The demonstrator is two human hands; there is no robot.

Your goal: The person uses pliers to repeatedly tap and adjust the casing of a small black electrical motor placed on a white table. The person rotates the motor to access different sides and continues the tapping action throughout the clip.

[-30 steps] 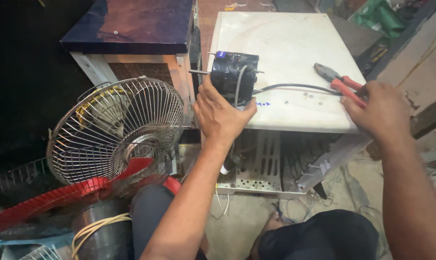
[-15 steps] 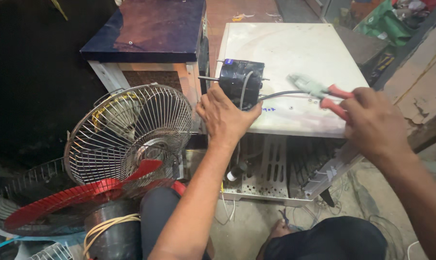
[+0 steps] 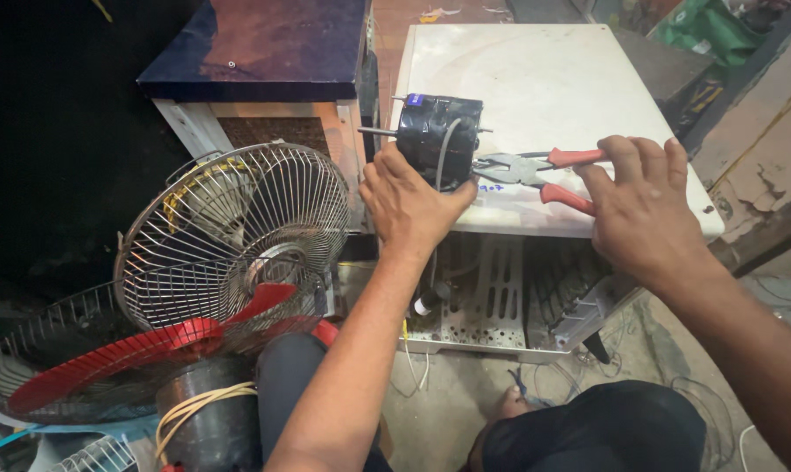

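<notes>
A small black electric motor [image 3: 436, 131] with a metal shaft lies on the white table top [image 3: 535, 87]. My left hand [image 3: 408, 205] grips its near side. A grey cable [image 3: 444, 149] runs over the motor. My right hand [image 3: 644, 210] holds pliers with red handles [image 3: 544, 170]; their jaws point left and sit right beside the motor, at the cable.
A wire fan guard [image 3: 238, 232] and a red fan blade [image 3: 150, 350] stand at the left, beside a dark-topped wooden cabinet [image 3: 255, 52]. A perforated metal frame [image 3: 491, 297] hangs under the table. Loose wires lie on the floor below.
My right hand has brought the pliers leftward from the table's right edge up to the motor. The left hand stays on the motor.
</notes>
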